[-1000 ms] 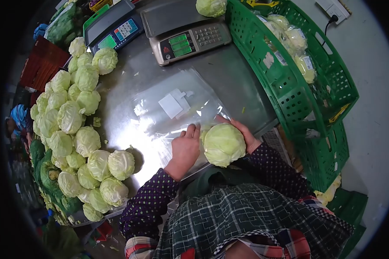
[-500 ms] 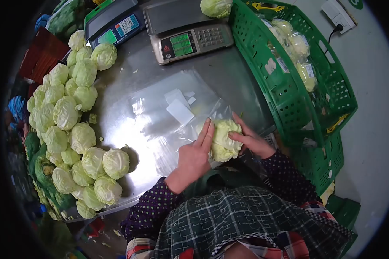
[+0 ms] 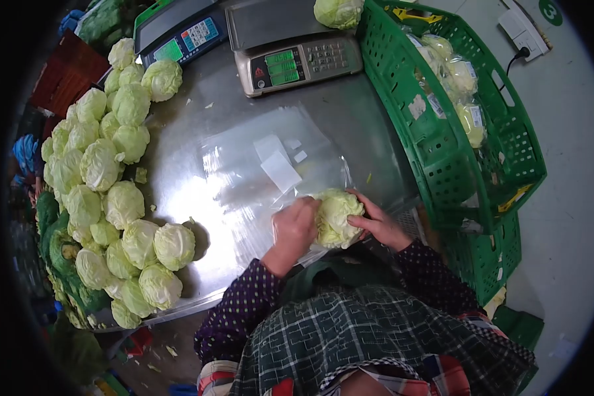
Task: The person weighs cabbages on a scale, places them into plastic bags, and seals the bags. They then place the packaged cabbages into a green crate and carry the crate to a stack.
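A pale green cabbage (image 3: 337,220) is held at the table's front edge. My right hand (image 3: 381,226) grips it from the right, with the thumb across its face and the fingers behind. Against its left side is my left hand (image 3: 295,228), its fingers curled together; what they pinch, if anything, is too small to make out. Clear plastic bags (image 3: 244,152) lie flat on the metal table just beyond my hands, and small white paper pieces (image 3: 281,171) rest among them.
Many cabbages (image 3: 100,165) are piled along the left. A silver scale (image 3: 297,66) and a blue scale (image 3: 190,38) stand at the back, with another cabbage (image 3: 338,12) on the silver one. On the right, a green crate (image 3: 435,155) holds wrapped cabbages (image 3: 470,122).
My left hand has gone from extended fingers to curled ones and shifted slightly left. The held cabbage has turned a little. The view has shifted slightly.
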`<action>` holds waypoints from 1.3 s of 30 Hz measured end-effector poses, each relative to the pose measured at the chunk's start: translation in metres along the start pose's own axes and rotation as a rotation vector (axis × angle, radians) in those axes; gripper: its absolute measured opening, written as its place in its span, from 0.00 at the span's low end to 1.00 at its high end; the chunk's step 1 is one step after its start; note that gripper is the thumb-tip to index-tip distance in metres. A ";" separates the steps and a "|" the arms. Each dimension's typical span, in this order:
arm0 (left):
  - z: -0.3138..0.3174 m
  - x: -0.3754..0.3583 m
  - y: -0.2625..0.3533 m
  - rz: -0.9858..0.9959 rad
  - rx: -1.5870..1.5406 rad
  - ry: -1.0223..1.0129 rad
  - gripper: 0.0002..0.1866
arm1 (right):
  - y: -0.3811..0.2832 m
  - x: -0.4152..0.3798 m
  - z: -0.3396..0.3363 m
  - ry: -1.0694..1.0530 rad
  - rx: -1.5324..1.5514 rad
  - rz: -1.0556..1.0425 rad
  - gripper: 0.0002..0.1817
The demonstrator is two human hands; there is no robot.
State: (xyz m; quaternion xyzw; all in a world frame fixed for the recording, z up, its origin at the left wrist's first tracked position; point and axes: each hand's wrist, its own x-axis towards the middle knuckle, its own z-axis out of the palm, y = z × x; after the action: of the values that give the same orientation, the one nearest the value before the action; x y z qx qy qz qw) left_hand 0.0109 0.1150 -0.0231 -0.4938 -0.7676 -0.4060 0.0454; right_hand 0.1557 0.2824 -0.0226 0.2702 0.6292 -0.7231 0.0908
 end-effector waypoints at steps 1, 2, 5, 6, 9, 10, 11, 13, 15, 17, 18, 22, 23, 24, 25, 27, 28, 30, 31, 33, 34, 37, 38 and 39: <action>-0.004 0.004 0.006 0.075 -0.008 0.055 0.14 | 0.003 -0.001 0.001 0.012 0.014 -0.010 0.40; -0.009 0.000 0.013 0.075 -0.016 0.044 0.14 | 0.010 -0.006 0.004 0.020 0.022 -0.002 0.40; -0.012 0.000 0.033 0.346 -0.040 0.038 0.12 | 0.007 -0.006 0.004 0.098 -0.055 -0.067 0.38; -0.012 -0.004 0.036 0.336 -0.049 0.029 0.12 | 0.002 -0.011 0.007 0.100 -0.050 -0.051 0.38; -0.007 -0.004 0.018 0.242 0.189 -0.202 0.08 | -0.016 -0.007 0.012 0.172 -0.179 0.047 0.39; -0.011 -0.002 0.005 0.106 0.418 -0.286 0.11 | -0.020 -0.006 0.012 0.193 -0.178 0.034 0.39; -0.013 -0.003 -0.001 0.109 0.484 -0.319 0.15 | -0.020 -0.007 0.013 0.213 -0.171 0.026 0.40; -0.015 0.000 -0.002 0.104 0.554 -0.346 0.19 | -0.012 -0.004 0.012 0.208 -0.264 -0.090 0.40; -0.020 0.010 0.009 0.115 0.564 -0.339 0.27 | -0.012 -0.004 0.014 0.207 -0.347 -0.210 0.40; -0.027 0.018 0.032 0.144 0.417 -0.349 0.28 | -0.022 -0.010 0.015 0.138 -0.382 -0.185 0.40; -0.032 0.021 0.043 0.169 0.266 -0.359 0.29 | -0.022 -0.012 0.016 0.140 -0.384 -0.183 0.40; -0.042 0.025 0.049 0.160 0.179 -0.329 0.32 | -0.036 -0.027 0.018 0.184 -0.362 -0.227 0.39; -0.049 0.028 0.035 0.150 0.211 -0.332 0.34 | -0.041 -0.028 0.019 0.196 -0.382 -0.184 0.38; -0.049 0.030 0.038 0.158 0.219 -0.326 0.34 | -0.040 -0.025 0.019 0.198 -0.381 -0.197 0.38; -0.047 0.029 0.047 0.187 0.163 -0.358 0.34 | -0.036 -0.023 0.018 0.217 -0.416 -0.194 0.38; -0.032 0.016 0.060 0.274 0.125 -0.392 0.35 | -0.024 -0.020 0.016 0.223 -0.427 -0.155 0.37; -0.029 0.012 0.056 0.271 0.123 -0.389 0.35 | -0.023 -0.021 0.016 0.221 -0.431 -0.154 0.37; -0.028 0.009 0.049 0.187 0.121 -0.401 0.29 | -0.031 -0.018 0.014 0.273 -0.460 -0.114 0.36; -0.028 0.007 0.049 0.180 0.129 -0.396 0.29 | -0.028 -0.018 0.015 0.264 -0.463 -0.120 0.36; -0.027 0.006 0.048 0.060 0.073 -0.409 0.31 | -0.011 -0.008 0.019 0.431 -0.553 -0.227 0.32; -0.008 0.006 0.057 0.175 -0.156 -0.228 0.34 | 0.012 0.001 0.012 0.330 -0.385 -0.159 0.26; 0.009 -0.001 0.065 0.240 0.052 -0.499 0.32 | 0.093 0.042 -0.024 0.359 -0.373 -0.215 0.16; -0.002 0.009 0.059 0.332 0.110 -0.385 0.32 | 0.035 0.022 0.002 0.401 -0.222 -0.207 0.19; -0.006 0.013 0.043 0.225 0.121 -0.335 0.29 | 0.032 0.013 -0.013 0.301 -0.454 -0.050 0.23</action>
State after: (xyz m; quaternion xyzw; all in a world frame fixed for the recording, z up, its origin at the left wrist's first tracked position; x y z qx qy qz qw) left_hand 0.0372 0.1280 0.0119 -0.6335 -0.7273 -0.2638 -0.0082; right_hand 0.1632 0.2917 -0.0572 0.3315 0.7881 -0.5175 0.0366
